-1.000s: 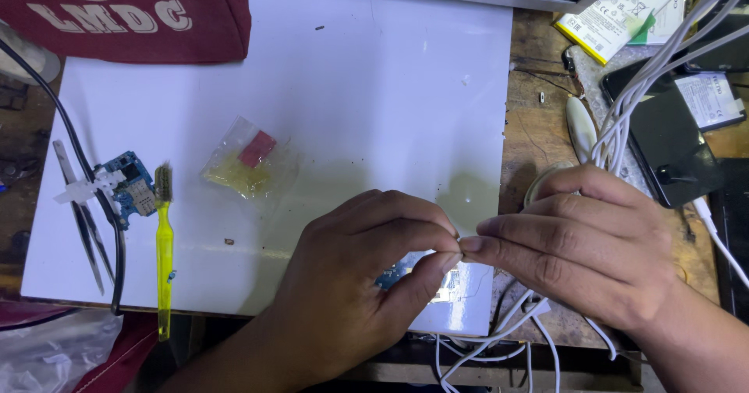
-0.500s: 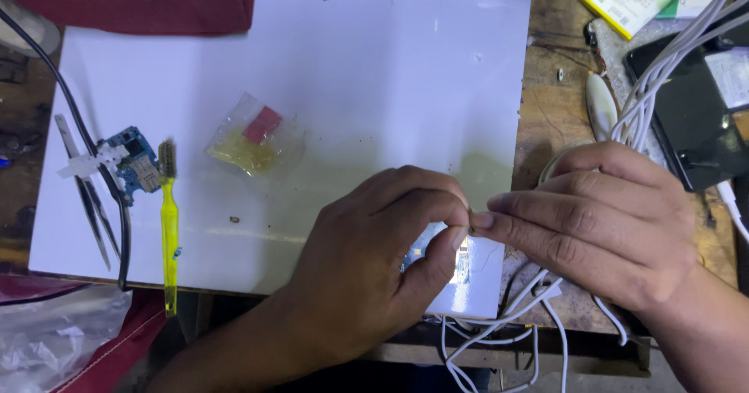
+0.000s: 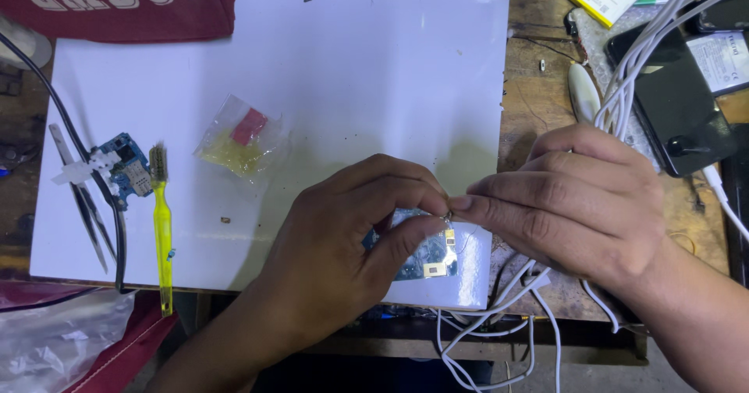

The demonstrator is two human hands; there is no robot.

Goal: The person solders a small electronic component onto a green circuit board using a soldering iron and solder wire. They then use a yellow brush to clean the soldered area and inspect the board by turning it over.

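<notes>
The left hand (image 3: 351,245) held a small circuit board (image 3: 425,252) near the front edge of the white sheet (image 3: 351,65), just above the lower right corner of this sheet. The board was blue, with small golden square parts and one pale metal piece on its face; most of it was hidden behind the thumb and the curled fingers, so its full shape could not be seen. The left thumb pressed on the face of the board and the other fingers closed around it from behind. The right hand (image 3: 577,206) came from the right side with its fingers pinched together at the top right corner of the board, where a very small metal part shone; what exactly they pinched was too small to tell.

On the left of the sheet lay a yellow brush (image 3: 162,237), a second blue board (image 3: 125,167), tweezers (image 3: 82,198) and a black cable (image 3: 94,182). A small clear bag (image 3: 238,139) with a red piece lay near the middle. White cables (image 3: 499,330) hung below the right hand, and a dark phone (image 3: 675,104) lay on the wooden table (image 3: 538,81).
</notes>
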